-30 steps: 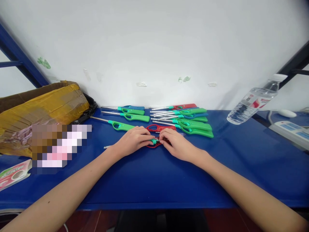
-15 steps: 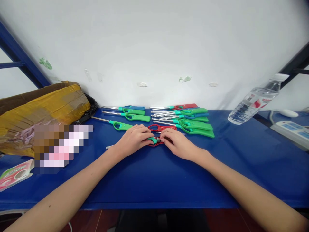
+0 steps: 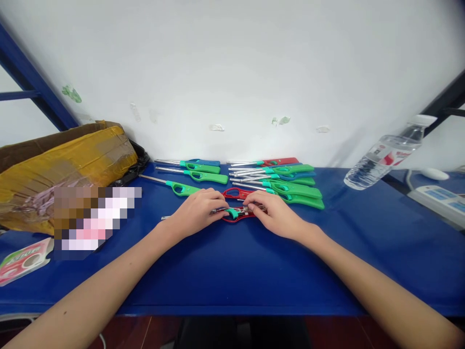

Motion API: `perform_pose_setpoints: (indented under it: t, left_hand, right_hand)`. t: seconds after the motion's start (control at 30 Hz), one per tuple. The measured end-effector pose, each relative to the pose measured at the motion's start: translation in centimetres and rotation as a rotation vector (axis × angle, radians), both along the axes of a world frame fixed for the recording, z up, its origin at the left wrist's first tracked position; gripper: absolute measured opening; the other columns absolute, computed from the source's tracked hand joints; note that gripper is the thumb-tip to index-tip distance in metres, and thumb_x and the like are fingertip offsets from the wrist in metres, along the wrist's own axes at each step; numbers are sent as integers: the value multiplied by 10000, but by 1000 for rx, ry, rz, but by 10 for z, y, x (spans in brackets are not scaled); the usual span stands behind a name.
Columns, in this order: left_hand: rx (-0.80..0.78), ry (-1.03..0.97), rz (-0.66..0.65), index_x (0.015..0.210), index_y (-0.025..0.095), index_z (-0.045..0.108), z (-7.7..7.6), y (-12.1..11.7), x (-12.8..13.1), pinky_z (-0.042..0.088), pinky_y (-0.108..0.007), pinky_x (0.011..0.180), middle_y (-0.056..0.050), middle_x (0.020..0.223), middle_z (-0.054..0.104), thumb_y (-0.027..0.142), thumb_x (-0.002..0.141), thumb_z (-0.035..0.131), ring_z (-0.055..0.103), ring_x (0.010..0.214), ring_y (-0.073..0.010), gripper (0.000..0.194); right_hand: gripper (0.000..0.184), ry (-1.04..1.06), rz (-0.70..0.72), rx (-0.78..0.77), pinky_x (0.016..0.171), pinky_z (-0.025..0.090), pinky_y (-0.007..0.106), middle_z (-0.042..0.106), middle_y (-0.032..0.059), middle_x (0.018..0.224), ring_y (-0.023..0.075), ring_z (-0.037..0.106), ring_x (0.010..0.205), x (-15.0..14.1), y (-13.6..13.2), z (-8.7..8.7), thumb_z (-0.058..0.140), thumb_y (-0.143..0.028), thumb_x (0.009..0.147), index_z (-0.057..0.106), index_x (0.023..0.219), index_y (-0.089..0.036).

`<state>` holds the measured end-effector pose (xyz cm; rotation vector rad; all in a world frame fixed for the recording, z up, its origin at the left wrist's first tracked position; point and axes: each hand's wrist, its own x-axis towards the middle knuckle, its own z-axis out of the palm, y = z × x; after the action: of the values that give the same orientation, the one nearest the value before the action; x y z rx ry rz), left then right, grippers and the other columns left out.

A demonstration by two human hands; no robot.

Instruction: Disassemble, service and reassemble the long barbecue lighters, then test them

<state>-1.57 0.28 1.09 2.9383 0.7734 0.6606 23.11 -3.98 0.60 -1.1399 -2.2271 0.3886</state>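
Note:
An opened red lighter (image 3: pixel 238 218) with a long metal nozzle lies on the blue table, its inner parts and teal trigger (image 3: pixel 231 212) exposed. My left hand (image 3: pixel 203 207) has its fingers closed on the trigger end, hiding part of the nozzle. From the other side my right hand (image 3: pixel 272 211) pinches at the inner parts near the middle; its fingertips cover what they touch. Just behind lies the other red shell half (image 3: pixel 236 193), partly covered by my right fingers. A green long-nozzled lighter (image 3: pixel 179 189) rests beyond my left hand.
Several finished-looking green lighters (image 3: pixel 301 189) lie piled at the back right, with a red one (image 3: pixel 283 161) among them. A taped cardboard box (image 3: pixel 69 169) stands left. On the right are a tilted water bottle (image 3: pixel 381 157) and a white power strip (image 3: pixel 441 201).
My right fingers have shifted slightly, and more of the inner parts shows between the hands. My left hand stays at the trigger end. The whole view has moved a little.

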Motion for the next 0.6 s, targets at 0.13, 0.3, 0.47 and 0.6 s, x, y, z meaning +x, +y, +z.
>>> perform_pose_setpoints:
  t: [0.13, 0.3, 0.47, 0.6]
  left_hand:
    - [7, -4, 45, 896, 172, 704, -6, -1, 5, 439, -291, 727, -46, 907, 694, 301, 898, 656, 613, 818, -190, 138]
    - [20, -1, 76, 895, 174, 695, -12, 0, 8, 431, -282, 715, -36, 889, 693, 315, 895, 662, 607, 807, -184, 144]
    - [25, -32, 101, 879, 178, 692, -16, 0, 8, 430, -277, 712, -30, 869, 690, 351, 882, 678, 617, 807, -182, 174]
    - [-34, -24, 116, 914, 176, 696, -12, 0, 7, 446, -278, 731, -38, 899, 689, 360, 876, 683, 624, 838, -191, 187]
  right_hand:
    - [150, 8, -5, -16, 787, 522, 340, 676, 69, 992, 194, 645, 868, 1, 1, -3, 538, -156, 886, 641, 990, -190]
    - [144, 23, -7, -31, 790, 536, 346, 687, 69, 995, 198, 661, 872, -2, 1, -7, 556, -159, 876, 644, 985, -193]
    - [149, 42, -53, -53, 697, 521, 311, 702, 58, 929, 175, 650, 773, -6, -2, -5, 512, -185, 917, 651, 970, -188]
    - [145, 22, -54, -42, 725, 524, 322, 697, 71, 951, 185, 647, 803, -7, -6, -4, 515, -211, 924, 646, 978, -180]
